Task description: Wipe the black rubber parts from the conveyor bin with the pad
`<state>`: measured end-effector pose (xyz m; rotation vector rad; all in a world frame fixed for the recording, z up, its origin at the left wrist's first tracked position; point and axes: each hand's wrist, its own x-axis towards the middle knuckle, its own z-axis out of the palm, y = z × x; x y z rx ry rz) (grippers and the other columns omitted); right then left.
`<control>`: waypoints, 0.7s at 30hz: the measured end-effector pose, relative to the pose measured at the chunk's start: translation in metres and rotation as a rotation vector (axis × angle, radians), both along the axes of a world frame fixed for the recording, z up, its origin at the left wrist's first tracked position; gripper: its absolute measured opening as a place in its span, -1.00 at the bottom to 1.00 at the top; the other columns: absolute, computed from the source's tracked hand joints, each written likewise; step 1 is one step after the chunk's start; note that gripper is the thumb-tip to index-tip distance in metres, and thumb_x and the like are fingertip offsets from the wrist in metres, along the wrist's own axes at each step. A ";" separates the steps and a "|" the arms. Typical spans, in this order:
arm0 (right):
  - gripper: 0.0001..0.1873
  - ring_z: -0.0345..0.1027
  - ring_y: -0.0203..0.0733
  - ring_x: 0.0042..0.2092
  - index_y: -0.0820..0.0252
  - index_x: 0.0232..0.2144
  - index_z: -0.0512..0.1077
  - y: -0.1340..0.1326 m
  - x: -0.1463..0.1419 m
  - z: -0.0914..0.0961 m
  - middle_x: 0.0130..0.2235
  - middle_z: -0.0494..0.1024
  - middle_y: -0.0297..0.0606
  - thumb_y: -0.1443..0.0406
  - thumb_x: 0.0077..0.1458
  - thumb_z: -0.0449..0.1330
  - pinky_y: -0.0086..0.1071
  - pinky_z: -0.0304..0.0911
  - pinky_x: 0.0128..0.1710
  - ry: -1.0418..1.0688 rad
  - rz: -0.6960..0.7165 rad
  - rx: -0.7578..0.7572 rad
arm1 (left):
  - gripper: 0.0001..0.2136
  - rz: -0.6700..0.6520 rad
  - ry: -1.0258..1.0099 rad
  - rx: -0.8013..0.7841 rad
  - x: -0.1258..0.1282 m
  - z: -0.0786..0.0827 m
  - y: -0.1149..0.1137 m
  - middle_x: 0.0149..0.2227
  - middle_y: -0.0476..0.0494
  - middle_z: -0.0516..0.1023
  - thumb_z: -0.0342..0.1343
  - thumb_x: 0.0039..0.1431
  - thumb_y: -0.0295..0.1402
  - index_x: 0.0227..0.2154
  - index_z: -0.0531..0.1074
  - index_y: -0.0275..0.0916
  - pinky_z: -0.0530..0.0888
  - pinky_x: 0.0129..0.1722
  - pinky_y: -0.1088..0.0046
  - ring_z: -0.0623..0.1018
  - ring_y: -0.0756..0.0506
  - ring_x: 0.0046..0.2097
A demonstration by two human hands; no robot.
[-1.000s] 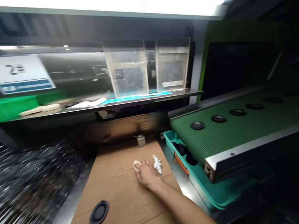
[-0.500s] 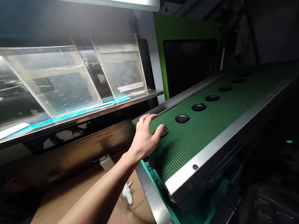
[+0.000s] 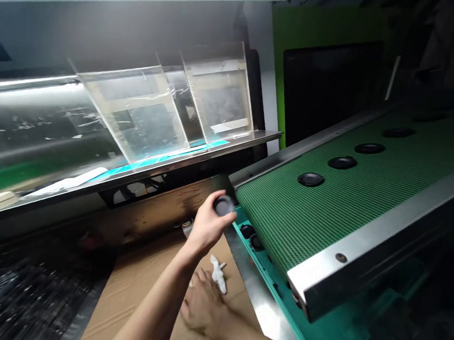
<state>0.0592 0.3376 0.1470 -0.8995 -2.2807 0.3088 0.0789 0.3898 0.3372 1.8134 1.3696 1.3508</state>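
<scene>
My left hand is closed on a round black disc with a raised rim, pinched between thumb and fingers. It hangs just left of the near end of the green conveyor belt. My right hand rests low over the brown cardboard, its fingers curled; whatever they hold, if anything, is hidden. Just beyond it lies a crumpled white scrap. On the belt a row of similar discs runs into the dark, the closest disc lying flat.
Beneath the belt end stands a teal bin with several black pieces inside. A metal side rail edges the belt. At left, a ledge carries clear panels. A dark screen sits on the green machine housing.
My left hand has picked the nearest disc off the belt and drawn it back. The view has swung left, and my right hand has come into sight over the cardboard.
</scene>
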 end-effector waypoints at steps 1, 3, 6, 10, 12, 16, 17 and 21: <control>-0.76 0.21 0.08 -0.09 0.16 -0.27 0.44 -0.002 0.002 0.002 -0.17 0.42 -0.10 0.20 0.02 0.13 -0.05 0.20 -0.14 -0.010 -0.007 -0.003 | -0.48 0.019 -0.141 -0.087 -0.027 -0.016 -0.015 -0.18 -0.06 0.51 0.35 -0.17 -0.42 -0.06 0.40 -0.16 0.45 -0.20 0.44 0.50 -0.05 -0.21; -0.76 0.22 0.06 -0.11 0.14 -0.25 0.44 -0.004 0.004 0.006 -0.17 0.42 -0.13 0.22 -0.02 0.16 -0.07 0.20 -0.15 -0.031 -0.008 -0.009 | -0.59 0.067 -0.469 -0.278 -0.081 -0.056 -0.044 -0.33 0.03 0.48 0.34 -0.13 -0.40 -0.16 0.40 -0.16 0.46 -0.38 0.49 0.47 0.01 -0.37; -0.77 0.23 0.01 -0.10 0.11 -0.23 0.44 -0.006 0.007 0.010 -0.13 0.43 -0.16 0.29 -0.01 0.16 -0.07 0.17 -0.09 0.026 -0.039 -0.009 | -0.73 0.283 -0.908 -0.327 -0.141 -0.118 -0.074 -0.45 0.07 0.46 0.35 -0.14 -0.46 -0.40 0.37 -0.24 0.44 -0.46 0.60 0.46 0.08 -0.46; -0.68 0.24 -0.04 -0.04 0.07 -0.04 0.40 -0.007 0.004 0.012 -0.02 0.41 -0.16 0.29 0.15 0.06 -0.03 0.08 0.05 0.264 -0.168 0.006 | -0.77 0.436 -1.153 -0.238 -0.169 -0.166 -0.090 -0.40 -0.02 0.54 0.35 -0.15 -0.52 -0.39 0.45 -0.30 0.45 -0.37 0.64 0.52 0.07 -0.39; -0.65 0.26 -0.04 -0.02 0.09 0.01 0.38 -0.011 -0.001 0.012 -0.02 0.42 -0.14 0.25 0.18 0.05 -0.03 0.06 0.10 0.349 -0.168 0.014 | -0.73 0.443 -1.177 -0.219 -0.168 -0.172 -0.092 -0.33 -0.04 0.57 0.35 -0.13 -0.49 -0.31 0.48 -0.29 0.45 -0.34 0.64 0.54 0.07 -0.36; -0.63 0.25 -0.04 0.00 0.09 0.04 0.38 -0.018 -0.011 0.007 0.01 0.39 -0.12 0.23 0.19 0.07 -0.12 0.18 0.03 0.326 -0.049 -0.025 | -0.75 0.186 -1.369 -0.268 -0.157 -0.166 -0.098 -0.26 -0.09 0.56 0.27 0.02 -0.34 -0.21 0.46 -0.25 0.48 -0.17 0.46 0.56 -0.02 -0.24; -0.62 0.24 -0.03 0.00 0.10 0.05 0.38 -0.019 -0.013 0.006 0.01 0.39 -0.11 0.23 0.19 0.06 -0.12 0.20 0.01 0.304 -0.055 -0.031 | -0.77 0.067 -1.426 -0.310 -0.153 -0.165 -0.100 -0.23 -0.13 0.55 0.22 0.08 -0.27 -0.22 0.45 -0.25 0.48 -0.12 0.39 0.56 -0.06 -0.20; -0.62 0.23 0.01 -0.03 0.10 0.03 0.41 -0.026 -0.018 0.001 -0.04 0.41 -0.10 0.23 0.18 0.04 -0.01 0.14 0.04 0.236 -0.192 -0.027 | -0.74 -0.124 -1.563 -0.431 -0.142 -0.169 -0.104 -0.18 -0.23 0.53 0.06 0.19 -0.15 -0.32 0.41 -0.28 0.43 0.01 0.24 0.54 -0.17 -0.09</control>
